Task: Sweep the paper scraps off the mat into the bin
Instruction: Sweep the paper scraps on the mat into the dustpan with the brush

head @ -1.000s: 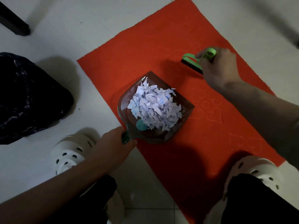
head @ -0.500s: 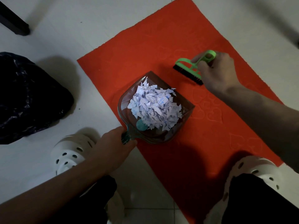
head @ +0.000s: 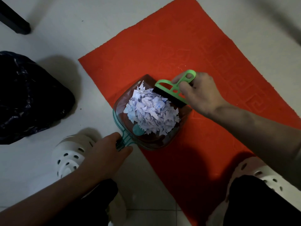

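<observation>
on red mat, dustpan heaped with paper scraps; left hand grips its handle, right hand clasps green brush.

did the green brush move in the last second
Yes. The green brush in the right hand came toward the wearer across the red mat, onto the far rim of the dustpan, against the paper scraps.

green brush, red mat, white scraps

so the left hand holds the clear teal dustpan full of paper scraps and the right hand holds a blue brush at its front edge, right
Not quite: the brush in the right hand is green, not blue, as the head view shows. The left hand does hold the clear teal dustpan, full of white paper scraps.
</observation>
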`<action>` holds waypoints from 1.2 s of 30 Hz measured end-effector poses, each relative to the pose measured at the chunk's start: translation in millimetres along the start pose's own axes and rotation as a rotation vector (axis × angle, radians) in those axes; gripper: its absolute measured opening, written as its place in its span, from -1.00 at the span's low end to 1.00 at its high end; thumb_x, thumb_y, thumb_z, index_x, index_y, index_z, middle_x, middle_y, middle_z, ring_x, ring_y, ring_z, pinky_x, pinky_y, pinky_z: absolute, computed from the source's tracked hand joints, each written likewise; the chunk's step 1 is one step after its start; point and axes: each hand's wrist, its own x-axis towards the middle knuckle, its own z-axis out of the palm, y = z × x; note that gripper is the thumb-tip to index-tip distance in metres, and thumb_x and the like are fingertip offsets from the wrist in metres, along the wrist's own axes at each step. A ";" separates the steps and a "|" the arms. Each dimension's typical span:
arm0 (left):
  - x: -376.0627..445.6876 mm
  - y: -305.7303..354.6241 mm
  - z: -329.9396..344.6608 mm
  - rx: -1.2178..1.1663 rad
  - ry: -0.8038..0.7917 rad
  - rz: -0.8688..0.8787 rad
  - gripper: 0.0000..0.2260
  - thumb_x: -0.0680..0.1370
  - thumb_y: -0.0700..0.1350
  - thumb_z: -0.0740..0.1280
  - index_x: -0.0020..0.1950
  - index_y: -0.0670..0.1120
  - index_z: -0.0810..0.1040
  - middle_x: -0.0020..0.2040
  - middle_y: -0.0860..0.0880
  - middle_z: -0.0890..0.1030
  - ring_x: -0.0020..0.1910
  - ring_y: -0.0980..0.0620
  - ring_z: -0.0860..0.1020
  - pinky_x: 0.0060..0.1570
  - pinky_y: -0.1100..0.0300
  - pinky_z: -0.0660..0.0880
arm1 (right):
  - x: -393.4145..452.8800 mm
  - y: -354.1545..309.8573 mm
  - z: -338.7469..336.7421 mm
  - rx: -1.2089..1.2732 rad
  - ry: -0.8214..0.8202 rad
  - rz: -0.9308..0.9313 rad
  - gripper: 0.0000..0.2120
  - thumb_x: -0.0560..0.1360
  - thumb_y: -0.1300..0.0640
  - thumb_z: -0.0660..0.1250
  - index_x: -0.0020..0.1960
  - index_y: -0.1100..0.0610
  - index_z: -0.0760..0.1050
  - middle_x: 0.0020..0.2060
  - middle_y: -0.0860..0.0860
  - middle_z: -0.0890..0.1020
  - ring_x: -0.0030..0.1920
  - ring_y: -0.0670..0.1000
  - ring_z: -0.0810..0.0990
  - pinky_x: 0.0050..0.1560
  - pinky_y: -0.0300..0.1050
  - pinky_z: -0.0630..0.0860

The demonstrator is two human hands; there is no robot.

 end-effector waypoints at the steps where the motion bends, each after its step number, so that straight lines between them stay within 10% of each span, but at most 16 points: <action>1: 0.7 -0.4 0.7 -0.001 0.002 -0.001 -0.79 0.53 0.01 0.38 -0.14 -0.12 0.48 -0.26 -0.11 0.60 -0.27 -0.09 0.59 -0.16 -0.05 0.56 | -1.1 -2.4 -3.8 0.025 0.020 -0.010 -0.75 0.52 0.21 0.19 -0.01 0.08 0.64 -0.35 -0.16 0.56 -0.31 0.04 0.56 -0.36 -0.28 0.39; 10: 0.8 -2.8 3.0 0.016 0.005 0.014 -0.79 0.54 0.01 0.37 -0.12 -0.12 0.48 -0.26 -0.11 0.60 -0.27 -0.08 0.60 -0.19 -0.02 0.55 | 16.1 15.4 -19.5 -0.030 0.195 0.057 -0.75 0.51 0.23 0.17 0.00 0.09 0.61 -0.22 0.06 0.65 -0.42 -0.04 0.46 -0.38 -0.19 0.36; 18: 1.2 -3.3 3.8 0.017 0.007 0.009 -0.80 0.54 0.01 0.37 -0.10 -0.12 0.49 -0.25 -0.10 0.60 -0.27 -0.07 0.59 -0.17 -0.03 0.57 | 5.5 0.6 1.1 -0.016 0.007 -0.006 -0.75 0.51 0.21 0.19 0.00 0.08 0.64 -0.24 0.00 0.64 -0.30 0.01 0.54 -0.28 -0.19 0.42; 24: 1.4 -3.8 2.9 -0.002 0.014 0.019 -0.80 0.53 0.00 0.38 -0.12 -0.12 0.48 -0.26 -0.11 0.60 -0.27 -0.09 0.59 -0.17 -0.05 0.56 | 23.6 16.6 -20.7 -0.106 0.229 0.021 -0.73 0.52 0.23 0.16 0.08 0.11 0.61 -0.23 0.05 0.59 -0.43 -0.08 0.41 -0.32 -0.18 0.25; 31: 2.9 -2.4 2.5 0.001 0.020 0.016 -0.81 0.53 0.01 0.38 -0.13 -0.08 0.48 -0.27 -0.08 0.60 -0.28 -0.05 0.59 -0.19 -0.02 0.56 | 47.6 38.4 -15.9 -0.231 0.209 0.099 -0.70 0.53 0.19 0.14 0.14 0.15 0.58 -0.09 0.27 0.65 -0.10 0.33 0.57 -0.10 0.09 0.47; 36: 4.2 -1.3 1.2 -0.007 0.000 0.001 -0.82 0.54 0.01 0.37 -0.10 -0.09 0.49 -0.24 -0.08 0.60 -0.27 -0.05 0.59 -0.18 0.00 0.56 | 22.5 10.2 -6.0 -0.142 -0.033 -0.057 -0.74 0.50 0.26 0.21 0.05 0.08 0.63 -0.31 0.00 0.58 -0.44 -0.11 0.42 -0.35 -0.28 0.24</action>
